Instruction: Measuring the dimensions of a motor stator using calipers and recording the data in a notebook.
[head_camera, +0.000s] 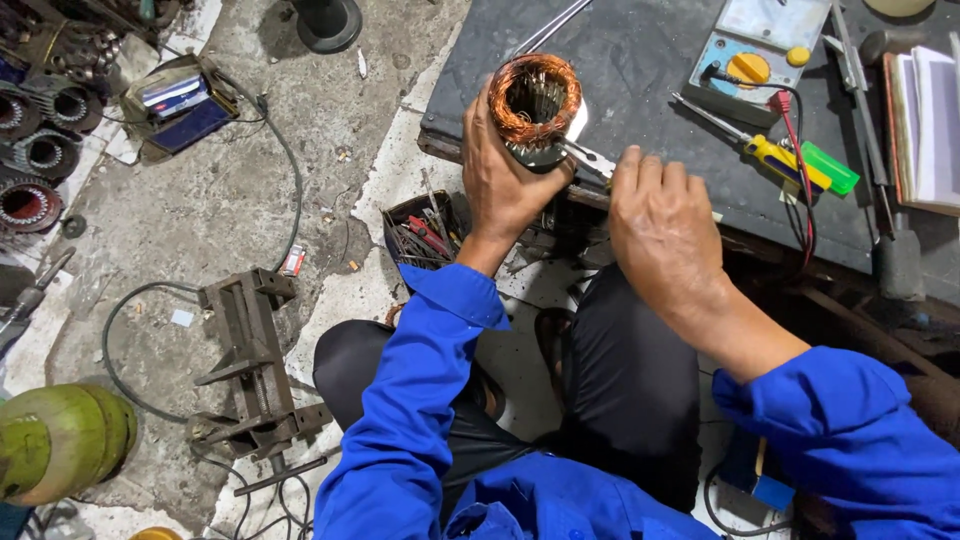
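I see my left hand (503, 180) wrapped tight around a motor core (535, 97) with copper windings, holding it at the near edge of the dark workbench (640, 60). My right hand (665, 225) sits just beside it, fingers curled, pinching a thin metal tool (583, 153) — its tip reaches the core. A yellow-handled screwdriver (770, 152) lies further right on the bench.

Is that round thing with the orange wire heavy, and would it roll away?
The wound motor core is probably heavy for its size: metal inside copper coils. The left hand grips it firmly. Being round, it might roll on the dark bench.
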